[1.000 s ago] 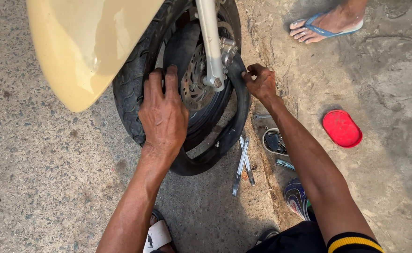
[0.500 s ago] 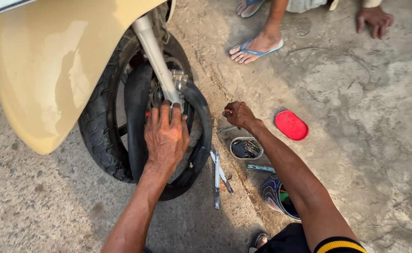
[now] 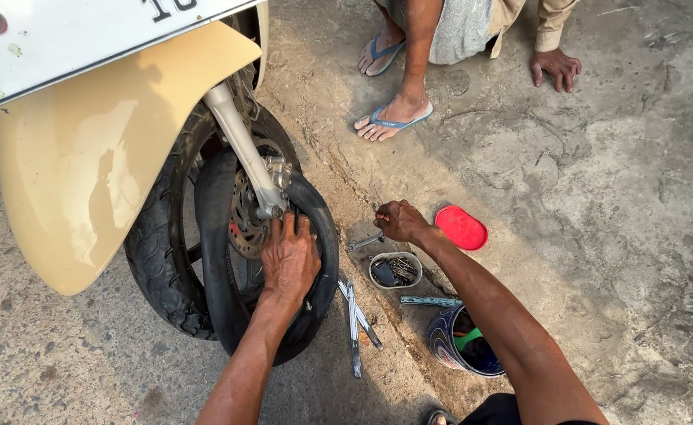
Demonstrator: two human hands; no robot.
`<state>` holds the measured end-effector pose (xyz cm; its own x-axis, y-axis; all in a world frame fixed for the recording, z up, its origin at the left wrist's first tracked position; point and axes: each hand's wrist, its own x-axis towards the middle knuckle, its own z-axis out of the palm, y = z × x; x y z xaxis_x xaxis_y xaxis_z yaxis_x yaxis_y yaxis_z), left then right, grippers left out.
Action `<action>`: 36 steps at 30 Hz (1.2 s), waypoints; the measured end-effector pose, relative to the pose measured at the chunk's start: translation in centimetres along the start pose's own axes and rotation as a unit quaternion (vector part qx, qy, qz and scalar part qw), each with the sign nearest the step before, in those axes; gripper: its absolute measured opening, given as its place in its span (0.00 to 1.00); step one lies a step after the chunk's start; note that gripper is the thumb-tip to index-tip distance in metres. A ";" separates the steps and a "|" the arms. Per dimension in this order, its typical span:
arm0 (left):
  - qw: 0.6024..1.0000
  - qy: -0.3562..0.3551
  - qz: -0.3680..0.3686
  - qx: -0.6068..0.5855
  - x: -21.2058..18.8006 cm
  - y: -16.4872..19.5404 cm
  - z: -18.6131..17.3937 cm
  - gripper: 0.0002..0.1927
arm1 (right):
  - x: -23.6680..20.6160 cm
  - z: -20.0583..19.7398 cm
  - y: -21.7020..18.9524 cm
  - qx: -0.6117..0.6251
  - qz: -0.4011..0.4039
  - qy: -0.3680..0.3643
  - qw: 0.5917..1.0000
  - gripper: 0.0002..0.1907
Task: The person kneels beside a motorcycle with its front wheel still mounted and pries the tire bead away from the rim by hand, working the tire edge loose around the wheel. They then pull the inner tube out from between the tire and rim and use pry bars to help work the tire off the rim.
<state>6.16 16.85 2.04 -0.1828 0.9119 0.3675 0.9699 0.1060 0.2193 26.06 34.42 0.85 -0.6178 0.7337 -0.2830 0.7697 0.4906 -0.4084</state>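
The left hand [image 3: 287, 260] presses flat, fingers spread, on the black inner tube [image 3: 220, 260] hanging off the scooter wheel [image 3: 157, 260] at nine o'clock. The right hand [image 3: 400, 222] is closed around a small tool I cannot identify, above a small tin of parts [image 3: 395, 271]. A red lid [image 3: 461, 228] lies at three o'clock; wrenches [image 3: 354, 319] rest on the ground.

2 bare forearms, no sleeves, dark garment at bottom edge.
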 end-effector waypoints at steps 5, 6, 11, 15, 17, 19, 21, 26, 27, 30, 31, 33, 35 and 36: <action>1.000 -0.013 0.007 0.012 -0.5 0.0 0.6 0.22 | 0.7 0.9 -0.9 0.003 -0.014 0.010 1.000 0.17; 1.000 -0.014 0.011 0.019 -0.5 -0.1 0.7 0.23 | 0.8 1.1 -1.0 -0.004 -0.028 0.017 0.999 0.18; 0.997 -0.066 0.000 0.032 -0.2 -0.4 1.3 0.25 | 1.5 1.8 -1.3 0.026 -0.151 0.103 0.983 0.12; 0.995 -0.097 -0.017 0.031 -0.2 -0.5 2.0 0.26 | 1.5 1.7 -1.6 0.064 -0.079 0.073 0.992 0.18; 0.994 -0.102 -0.014 0.038 -0.2 -0.5 2.3 0.27 | 1.5 1.7 -1.8 0.057 -0.034 0.041 0.997 0.19; 0.994 -0.101 -0.012 0.036 -0.3 -0.5 2.6 0.27 | 1.4 1.8 -1.9 0.050 -0.038 0.037 0.997 0.19; 0.995 -0.091 -0.013 0.025 -0.3 -0.5 3.0 0.27 | 1.5 1.9 -1.8 0.045 -0.037 0.032 0.998 0.19; 0.989 -0.144 -0.016 0.042 -0.9 -0.6 3.8 0.29 | 1.9 2.6 -2.0 0.046 -0.003 -0.006 0.999 0.23; 0.989 -0.142 -0.016 0.041 -1.1 -0.7 3.9 0.29 | 1.9 2.8 -2.2 0.055 -0.005 -0.013 0.998 0.24; 0.982 -0.178 -0.019 0.062 -1.5 -0.8 4.3 0.30 | 1.8 3.5 -3.2 0.072 -0.027 -0.032 0.997 0.28; 0.980 -0.187 -0.019 0.064 -1.7 -0.8 4.4 0.32 | 1.7 3.9 -3.8 0.069 -0.043 -0.040 0.996 0.28; 0.976 -0.203 -0.021 0.072 -2.0 -0.9 4.4 0.34 | 1.8 4.6 -4.9 0.052 -0.063 -0.059 0.995 0.30; 0.975 -0.208 -0.017 0.073 -2.3 -0.9 4.3 0.36 | 1.8 5.5 -6.0 0.025 -0.067 -0.085 0.994 0.32; 0.975 -0.210 -0.014 0.074 -2.4 -0.9 4.2 0.36 | 2.0 5.9 -6.5 0.006 -0.079 -0.092 0.993 0.33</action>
<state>6.38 16.27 -2.86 -0.1584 0.9863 -0.0456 0.9835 0.1617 0.0806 18.83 29.92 -2.16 -0.7509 0.5490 -0.3669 0.6590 0.5869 -0.4704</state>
